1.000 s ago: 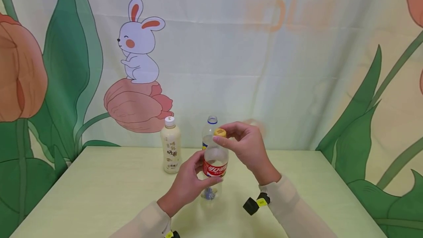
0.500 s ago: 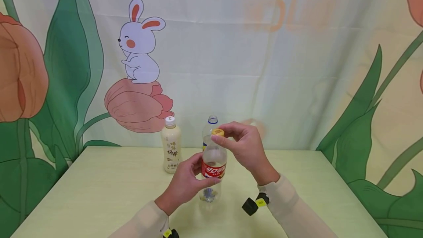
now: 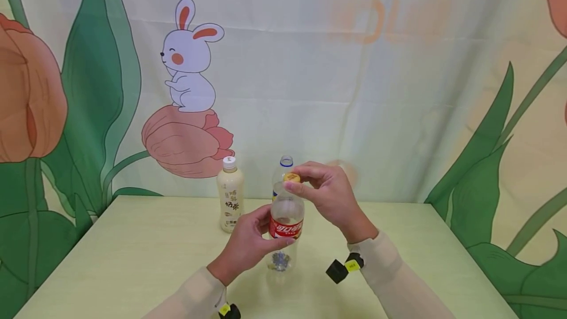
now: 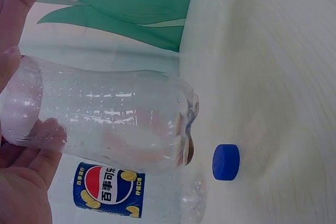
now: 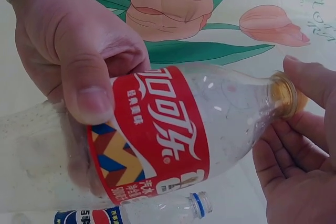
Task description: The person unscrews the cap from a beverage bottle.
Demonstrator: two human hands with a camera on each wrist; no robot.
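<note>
A clear plastic cola bottle [image 3: 288, 208] with a red label stands nearly upright between both hands. My left hand [image 3: 248, 242] grips it round the label, thumb across the front. At its mouth, my right hand [image 3: 328, 193] pinches the yellow cap [image 3: 291, 177] between thumb and fingers. In the right wrist view the cap [image 5: 287, 95] sits at the neck, partly hidden by the fingers. The bottle looks empty, with droplets on its inner wall in the left wrist view. Whether its base touches the table, I cannot tell.
Behind the cola bottle stands an uncapped clear bottle [image 3: 286, 162] with a blue neck ring and blue label. Left of it is a milk tea bottle [image 3: 230, 196] with a white cap. A loose blue cap [image 4: 226, 162] lies on the table [image 3: 133, 250]. A printed curtain hangs behind.
The cola bottle and its yellow cap have shifted slightly left in the head view, both hands still holding them. Since half a second ago there is hardly any movement.
</note>
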